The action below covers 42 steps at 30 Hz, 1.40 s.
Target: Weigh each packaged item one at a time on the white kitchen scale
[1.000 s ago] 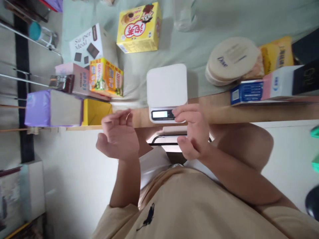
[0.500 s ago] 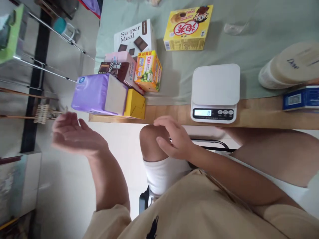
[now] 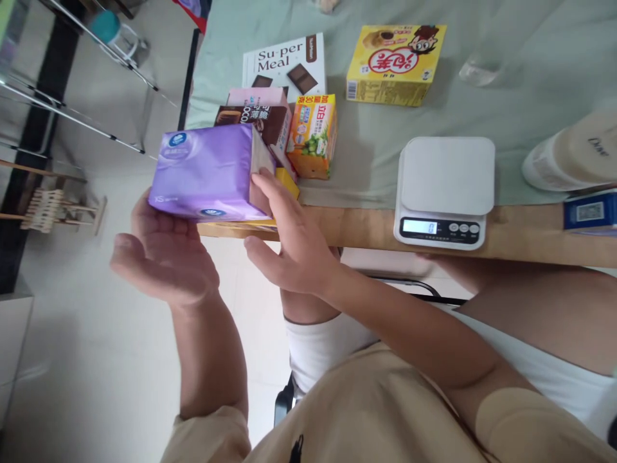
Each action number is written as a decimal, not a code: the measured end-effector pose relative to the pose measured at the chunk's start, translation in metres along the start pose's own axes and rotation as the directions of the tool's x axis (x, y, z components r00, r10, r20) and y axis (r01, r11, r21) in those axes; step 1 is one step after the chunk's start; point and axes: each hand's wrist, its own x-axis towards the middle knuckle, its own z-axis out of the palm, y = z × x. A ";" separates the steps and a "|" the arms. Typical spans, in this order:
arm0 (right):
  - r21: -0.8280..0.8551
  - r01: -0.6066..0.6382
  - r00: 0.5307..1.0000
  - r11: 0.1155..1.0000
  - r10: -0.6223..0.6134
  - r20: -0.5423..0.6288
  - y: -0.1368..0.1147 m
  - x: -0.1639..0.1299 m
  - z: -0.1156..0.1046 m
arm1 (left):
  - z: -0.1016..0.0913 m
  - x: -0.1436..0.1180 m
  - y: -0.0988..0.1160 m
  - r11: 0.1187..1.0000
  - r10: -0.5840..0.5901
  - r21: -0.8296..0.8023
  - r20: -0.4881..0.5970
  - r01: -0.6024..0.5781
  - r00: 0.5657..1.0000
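A purple tissue pack [image 3: 205, 167] is between my two hands at the table's front left corner, turned a little and overhanging the edge. My left hand [image 3: 171, 257] has its fingertips tucked under the pack's lower left end, with the thumb apart. The fingers of my right hand [image 3: 299, 247] press on the pack's right end, and that thumb also stands free. Under and behind the pack show a yellow box [image 3: 288, 183], a brown and pink cocoa box [image 3: 277, 132] and an orange box [image 3: 311, 138].
A white kitchen scale [image 3: 446, 180] reading 0 stands at the table's front edge. Farther back are a white Su-per Meal box [image 3: 284, 61] and a yellow snack box [image 3: 393, 64]. A Dove bottle [image 3: 573, 154] and a blue box [image 3: 590, 212] are at the right. A metal rack [image 3: 116, 138] stands left.
Both hands have come to the tissue pack, the right one moving left and up to its end. The pack has turned and shifted slightly left. The view has shifted too.
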 end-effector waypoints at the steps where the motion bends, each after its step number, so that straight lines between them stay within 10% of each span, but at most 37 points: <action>1: 0.003 -0.017 1.000 1.000 0.017 0.008 -0.003 -0.002 -0.002 | 0.003 -0.008 0.003 1.000 0.004 0.016 -0.003 -0.004 1.000; 11: 0.116 0.032 0.968 0.993 -0.002 -0.249 -0.021 -0.079 -0.074 | 0.025 -0.119 0.023 1.000 -0.007 -0.005 0.233 0.008 0.973; 18: 0.024 -0.070 0.883 0.997 0.073 -0.463 0.015 -0.132 -0.153 | 0.090 -0.171 0.003 0.987 -0.102 -0.043 0.578 0.155 0.810; 29: -0.085 -0.091 0.854 0.992 0.033 -0.519 0.083 -0.106 -0.234 | 0.193 -0.144 -0.057 0.974 -0.136 -0.054 0.632 0.218 0.763; 37: -0.076 -0.079 0.866 0.994 0.030 -0.499 0.099 -0.108 -0.242 | 0.200 -0.135 -0.068 0.964 -0.175 -0.054 0.607 0.260 0.775; 42: -0.112 -0.071 0.788 0.991 -0.014 -0.615 0.112 -0.127 -0.243 | 0.179 -0.124 -0.089 0.999 0.016 -0.036 0.418 -0.001 0.908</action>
